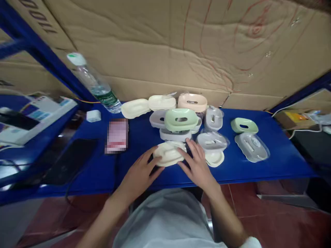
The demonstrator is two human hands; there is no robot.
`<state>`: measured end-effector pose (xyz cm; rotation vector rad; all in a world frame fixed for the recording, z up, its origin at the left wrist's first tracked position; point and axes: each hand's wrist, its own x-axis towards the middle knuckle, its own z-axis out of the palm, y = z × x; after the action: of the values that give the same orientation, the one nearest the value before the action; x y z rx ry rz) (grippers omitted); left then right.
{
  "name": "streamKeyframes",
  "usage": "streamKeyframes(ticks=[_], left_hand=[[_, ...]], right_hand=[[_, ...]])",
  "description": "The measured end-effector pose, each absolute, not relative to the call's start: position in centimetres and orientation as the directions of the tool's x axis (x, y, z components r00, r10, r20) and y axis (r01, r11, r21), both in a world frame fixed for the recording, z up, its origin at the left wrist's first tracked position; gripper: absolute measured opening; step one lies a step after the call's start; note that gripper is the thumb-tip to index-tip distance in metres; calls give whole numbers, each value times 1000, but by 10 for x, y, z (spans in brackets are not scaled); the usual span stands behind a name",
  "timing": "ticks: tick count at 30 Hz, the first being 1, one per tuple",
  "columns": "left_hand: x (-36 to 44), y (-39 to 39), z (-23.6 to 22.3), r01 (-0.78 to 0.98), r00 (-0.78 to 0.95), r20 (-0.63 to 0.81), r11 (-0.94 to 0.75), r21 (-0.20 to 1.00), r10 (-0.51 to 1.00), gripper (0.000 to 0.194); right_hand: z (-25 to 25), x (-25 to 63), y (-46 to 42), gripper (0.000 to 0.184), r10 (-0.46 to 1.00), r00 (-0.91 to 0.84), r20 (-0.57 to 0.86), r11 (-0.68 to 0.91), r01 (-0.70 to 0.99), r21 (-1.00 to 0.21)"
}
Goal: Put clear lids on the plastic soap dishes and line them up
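Observation:
A cream soap dish (168,156) with a raised middle is held low over the front of the blue table. My left hand (141,172) grips its left end, thumb on the near side and fingers along the top. On the right end, my right hand (198,167) has its thumb at the near edge and fingertips across the top. A small dark thing by the right fingers is too hidden to name. Just behind stands a green soap dish (181,120) on top of grey ones. Right of my right hand lie a grey soap dish (210,142) in clear wrap and a cream piece (215,159).
Farther back are two cream dishes (136,108) and a peach dish (192,101). A green dish (244,125) and a wrapped grey dish (252,147) lie right. A water bottle (103,93), a white block (93,116) and a blurred phone-like thing (117,135) are left.

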<state>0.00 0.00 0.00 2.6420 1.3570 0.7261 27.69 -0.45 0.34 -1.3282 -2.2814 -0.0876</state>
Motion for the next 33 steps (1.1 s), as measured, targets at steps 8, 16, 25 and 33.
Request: streamKeyframes(ticks=[8, 16, 25, 33], left_hand=[[-32, -29, -7, 766, 436, 441, -581, 276, 784, 33], [-31, -31, -12, 756, 429, 491, -599, 264, 758, 25], [-31, -35, -7, 716, 469, 467, -632, 297, 750, 20], [-36, -33, -4, 638, 379, 440, -575, 513, 814, 21]], right_hand=[[9, 277, -9, 47, 819, -421, 389, 526, 822, -218], [8, 278, -9, 46, 835, -374, 404, 494, 833, -249], [37, 277, 15, 55, 797, -399, 454, 504, 852, -137], [62, 279, 60, 25, 757, -496, 426, 607, 774, -178]])
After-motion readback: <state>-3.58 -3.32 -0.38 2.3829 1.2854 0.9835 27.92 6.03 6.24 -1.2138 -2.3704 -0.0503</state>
